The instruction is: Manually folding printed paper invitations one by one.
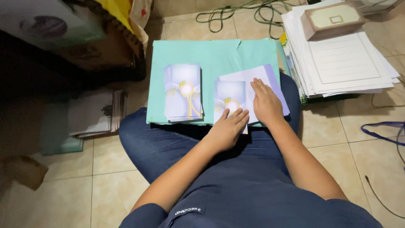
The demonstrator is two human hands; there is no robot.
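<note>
My left hand (228, 128) lies flat, fingers together, on the near edge of a pale lilac folded card (230, 96) with a gold ornament print. My right hand (265, 102) presses palm down on the white inner flap of the same card (253, 76). The card rests on a turquoise sheet (211, 50) laid across my lap. To the left on that sheet sits a neat stack of matching lilac cards (183, 92), untouched by either hand. Neither hand grips anything.
A pile of white lined sheets (346, 63) with a small beige box (333, 19) on top lies at the right on the tiled floor. Cardboard boxes (93, 46) and a paper stack (95, 112) stand left. Green cable (236, 10) runs behind; blue strap (386, 131) right.
</note>
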